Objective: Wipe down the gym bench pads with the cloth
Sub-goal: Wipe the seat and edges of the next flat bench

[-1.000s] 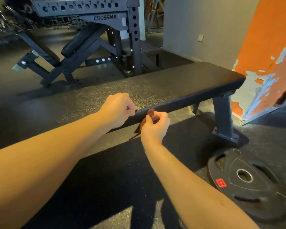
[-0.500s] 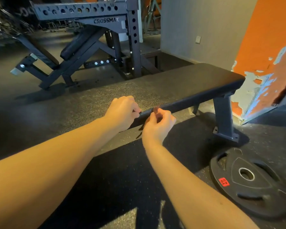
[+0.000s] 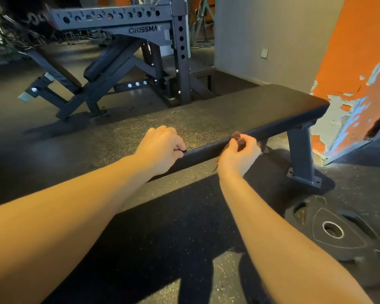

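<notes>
Brown cloth [image 3: 237, 137] in R hand [image 3: 237, 156]; L hand [image 3: 160, 150] round pad [image 3: 250, 106] edge.

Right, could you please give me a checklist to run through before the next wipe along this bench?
1. Cloth gripped in the right hand: ok.
2. Cloth pressed against the near side edge of the bench pad: ok.
3. Left hand steadying the pad at its near edge: ok.
4. Floor beside the bench free of trip hazards: not ok, a weight plate lies by the bench leg.
5. Cloth clean and damp enough: cannot tell.
6. Pad top already wiped: cannot tell.
</notes>
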Action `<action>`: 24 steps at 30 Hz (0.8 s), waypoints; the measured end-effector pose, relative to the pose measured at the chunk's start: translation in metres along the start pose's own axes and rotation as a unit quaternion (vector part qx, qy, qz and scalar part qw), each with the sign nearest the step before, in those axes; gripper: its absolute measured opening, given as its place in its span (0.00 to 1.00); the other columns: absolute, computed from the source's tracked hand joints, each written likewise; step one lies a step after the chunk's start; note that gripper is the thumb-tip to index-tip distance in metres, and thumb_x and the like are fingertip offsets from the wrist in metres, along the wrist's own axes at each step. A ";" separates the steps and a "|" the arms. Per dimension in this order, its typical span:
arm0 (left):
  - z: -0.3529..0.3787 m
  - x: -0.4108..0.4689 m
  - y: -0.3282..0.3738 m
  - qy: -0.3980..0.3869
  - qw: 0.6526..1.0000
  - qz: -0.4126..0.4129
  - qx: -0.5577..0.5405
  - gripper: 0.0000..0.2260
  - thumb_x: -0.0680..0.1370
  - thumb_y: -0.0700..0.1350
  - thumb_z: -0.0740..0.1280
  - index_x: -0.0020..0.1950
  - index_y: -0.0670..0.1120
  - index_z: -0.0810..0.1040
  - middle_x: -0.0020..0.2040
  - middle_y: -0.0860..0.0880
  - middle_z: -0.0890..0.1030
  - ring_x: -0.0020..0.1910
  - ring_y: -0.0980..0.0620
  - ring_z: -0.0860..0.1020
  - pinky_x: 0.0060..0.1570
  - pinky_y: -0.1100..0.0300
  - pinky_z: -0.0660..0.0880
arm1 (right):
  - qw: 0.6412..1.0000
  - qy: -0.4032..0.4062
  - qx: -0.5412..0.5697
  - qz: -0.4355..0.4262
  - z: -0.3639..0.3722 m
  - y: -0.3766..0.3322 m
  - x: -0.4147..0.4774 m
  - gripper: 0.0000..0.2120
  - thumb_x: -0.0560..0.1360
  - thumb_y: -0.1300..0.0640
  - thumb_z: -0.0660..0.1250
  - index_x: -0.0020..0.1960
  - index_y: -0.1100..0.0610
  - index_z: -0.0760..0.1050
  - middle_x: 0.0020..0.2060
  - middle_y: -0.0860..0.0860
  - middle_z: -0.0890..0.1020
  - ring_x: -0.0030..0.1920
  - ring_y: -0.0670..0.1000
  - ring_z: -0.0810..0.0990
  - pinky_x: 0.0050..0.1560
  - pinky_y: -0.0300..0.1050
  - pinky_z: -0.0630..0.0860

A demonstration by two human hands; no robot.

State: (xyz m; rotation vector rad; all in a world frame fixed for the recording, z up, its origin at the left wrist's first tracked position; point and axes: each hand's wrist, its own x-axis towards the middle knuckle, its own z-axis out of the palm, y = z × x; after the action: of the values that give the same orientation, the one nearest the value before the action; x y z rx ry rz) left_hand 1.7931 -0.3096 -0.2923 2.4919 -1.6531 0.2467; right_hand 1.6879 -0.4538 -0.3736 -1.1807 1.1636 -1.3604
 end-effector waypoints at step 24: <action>-0.003 -0.019 -0.015 -0.045 0.998 -0.039 -0.026 0.13 0.83 0.40 0.66 0.67 0.50 0.81 0.67 0.50 0.76 0.67 0.45 0.73 0.71 0.44 0.64 | 0.995 -0.099 -0.003 -0.005 0.021 0.007 -0.111 0.11 0.82 0.61 0.66 0.55 0.45 0.70 0.58 0.49 0.70 0.52 0.48 0.77 0.54 0.41 0.78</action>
State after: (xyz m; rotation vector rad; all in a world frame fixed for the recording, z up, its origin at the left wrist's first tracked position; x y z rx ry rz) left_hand 1.7994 -0.2858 -0.2936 2.5579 -1.5675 0.0841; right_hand 1.7176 -0.3453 -0.3883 -1.2954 1.0220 -1.2173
